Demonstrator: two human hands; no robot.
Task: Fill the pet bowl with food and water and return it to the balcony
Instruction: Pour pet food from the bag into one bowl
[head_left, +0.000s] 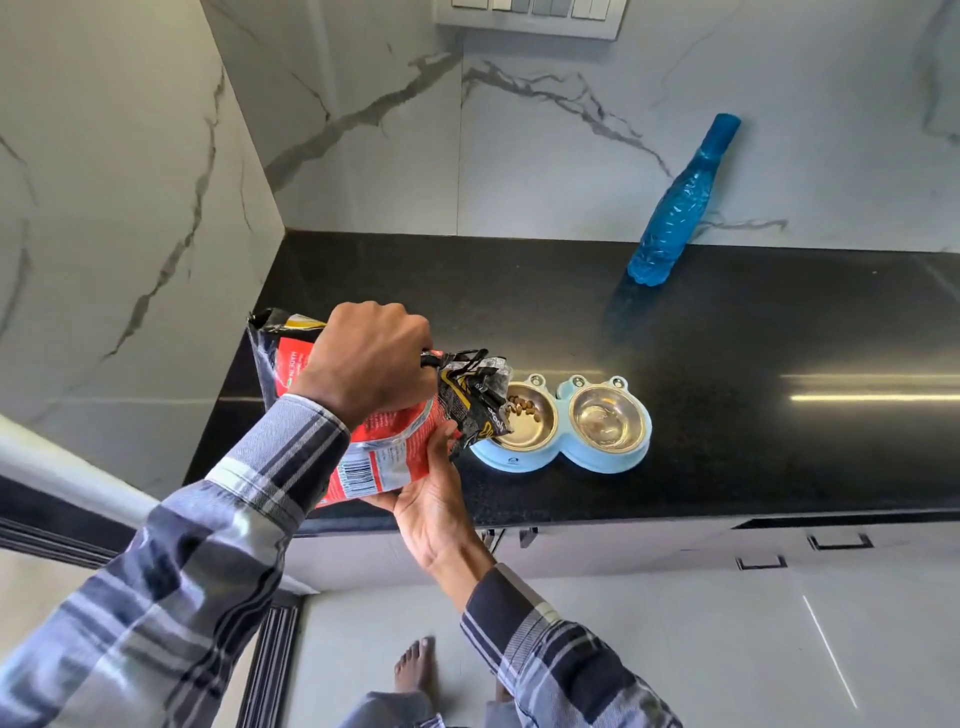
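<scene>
A light blue double pet bowl (563, 457) with two steel cups sits on the black counter (727, 415). Brown kibble (522, 406) lies in its left cup; the right cup (605, 415) looks bare. A red and black food bag (384, 447) is tilted with its crumpled mouth over the left cup. My left hand (371, 366) grips the bag from above. My right hand (431, 493) holds the bag from below, fingers curled round its lower edge. A blue water bottle (680, 202) stands at the back of the counter, by the wall.
Marble-look walls close the counter at the back and left. A switch panel (530, 15) is high on the back wall. Drawers with handles (839, 543) run below the counter edge. My bare foot (415, 667) stands on the pale floor tiles.
</scene>
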